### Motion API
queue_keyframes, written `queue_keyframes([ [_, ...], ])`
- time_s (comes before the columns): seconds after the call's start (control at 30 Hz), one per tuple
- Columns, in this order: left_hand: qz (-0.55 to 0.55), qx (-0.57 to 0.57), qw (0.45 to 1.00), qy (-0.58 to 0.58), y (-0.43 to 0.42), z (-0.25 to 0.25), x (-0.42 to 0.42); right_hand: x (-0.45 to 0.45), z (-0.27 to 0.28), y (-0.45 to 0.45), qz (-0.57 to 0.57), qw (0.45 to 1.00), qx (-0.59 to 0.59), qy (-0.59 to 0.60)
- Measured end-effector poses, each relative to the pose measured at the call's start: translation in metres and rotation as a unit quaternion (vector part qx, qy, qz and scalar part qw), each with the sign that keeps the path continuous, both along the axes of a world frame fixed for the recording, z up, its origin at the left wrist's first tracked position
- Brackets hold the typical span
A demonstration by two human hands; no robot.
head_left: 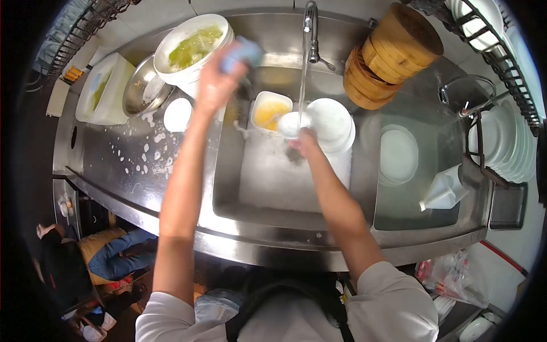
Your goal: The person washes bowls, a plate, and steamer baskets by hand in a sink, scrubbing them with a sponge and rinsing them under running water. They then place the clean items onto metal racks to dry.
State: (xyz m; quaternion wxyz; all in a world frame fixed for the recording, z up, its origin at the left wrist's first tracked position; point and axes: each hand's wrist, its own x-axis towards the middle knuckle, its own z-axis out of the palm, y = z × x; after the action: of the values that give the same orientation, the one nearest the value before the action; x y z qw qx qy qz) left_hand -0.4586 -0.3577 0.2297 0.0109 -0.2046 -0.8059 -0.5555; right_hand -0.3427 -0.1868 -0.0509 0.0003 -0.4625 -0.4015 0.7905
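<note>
My left hand (219, 82) is raised at the upper left of the sink, its fingers closed on a blue cloth or sponge (242, 54), both blurred by motion. Beside it stands a white bowl (171, 54) with green leaves. My right hand (306, 142) grips a small white dish (292, 124) under water running from the tap (310, 25). Just left of that dish, a square white container (270, 97) holds something yellow. White plates (330, 117) are stacked to the right of the dish. Foamy water covers the bottom of the sink.
Bamboo steamers (393, 54) stand at the back right. The right basin holds submerged plates (399, 151) and a plastic jug (444, 188). A metal bowl (145, 91) and white tub (105, 91) are at left. Plates (504, 139) fill a right rack. Another person (114, 253) is at lower left.
</note>
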Motion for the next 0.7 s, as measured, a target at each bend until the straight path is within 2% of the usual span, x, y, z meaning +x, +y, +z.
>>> queue_keyframes([
  [0.03, -0.036, -0.088, 0.989, 0.111, 0.019, -0.023, 0.016, 0.0, 0.012, 0.003, 0.053, 0.998, -0.016, 0.011],
  [0.07, -0.072, -0.113, 0.985, 0.111, 0.032, -0.084, 0.011, 0.001, 0.025, 0.005, 0.106, 0.994, -0.032, 0.022],
  [0.13, -0.091, -0.284, 0.924, 0.239, 0.057, -0.132, 0.051, 0.003, 0.065, -0.005, 0.059, 0.996, 0.071, 0.01],
  [0.2, -0.085, -0.313, 0.945, 0.038, 0.076, -0.182, 0.063, 0.012, 0.091, -0.005, 0.17, 0.969, 0.173, 0.046],
  [0.27, -0.216, -0.213, 0.953, -0.022, 0.07, -0.251, 0.06, 0.018, 0.051, 0.019, 0.252, 0.867, 0.425, 0.063],
  [0.3, -0.275, -0.16, 0.946, -0.053, 0.066, -0.269, 0.059, 0.025, 0.046, 0.028, 0.278, 0.867, 0.409, 0.06],
  [0.33, -0.299, -0.249, 0.92, 0.04, 0.062, -0.253, 0.068, 0.032, 0.042, 0.037, 0.305, 0.866, 0.392, 0.056],
  [0.37, -0.321, -0.333, 0.876, 0.137, 0.06, -0.215, 0.076, 0.042, 0.056, 0.043, 0.302, 0.923, 0.235, 0.044],
  [0.4, -0.338, -0.409, 0.815, 0.233, 0.06, -0.195, 0.08, 0.05, 0.065, 0.049, 0.289, 0.954, 0.071, 0.031],
  [0.43, -0.238, -0.436, 0.774, 0.392, 0.063, -0.202, 0.078, 0.056, 0.047, 0.047, 0.315, 0.947, 0.004, 0.066],
  [0.47, -0.139, -0.359, 0.887, 0.253, 0.072, -0.21, 0.083, 0.052, 0.032, 0.047, 0.285, 0.957, 0.032, 0.036],
  [0.5, -0.032, -0.266, 0.958, 0.104, 0.083, -0.218, 0.091, 0.044, 0.038, 0.042, 0.257, 0.964, 0.061, 0.01],
  [0.53, 0.077, -0.161, 0.983, -0.049, 0.089, -0.232, 0.096, 0.038, 0.05, 0.035, 0.228, 0.97, 0.085, -0.016],
  [0.57, 0.205, 0.014, 0.969, -0.14, 0.094, -0.286, 0.093, 0.047, 0.087, 0.024, 0.163, 0.961, 0.22, 0.039],
  [0.67, 0.002, -0.115, 0.986, -0.122, 0.086, -0.268, 0.082, 0.059, 0.062, 0.018, 0.091, 0.973, 0.195, 0.085],
  [0.7, -0.153, -0.236, 0.958, -0.058, 0.085, -0.227, 0.072, 0.064, 0.061, 0.033, 0.173, 0.977, 0.099, 0.072],
])
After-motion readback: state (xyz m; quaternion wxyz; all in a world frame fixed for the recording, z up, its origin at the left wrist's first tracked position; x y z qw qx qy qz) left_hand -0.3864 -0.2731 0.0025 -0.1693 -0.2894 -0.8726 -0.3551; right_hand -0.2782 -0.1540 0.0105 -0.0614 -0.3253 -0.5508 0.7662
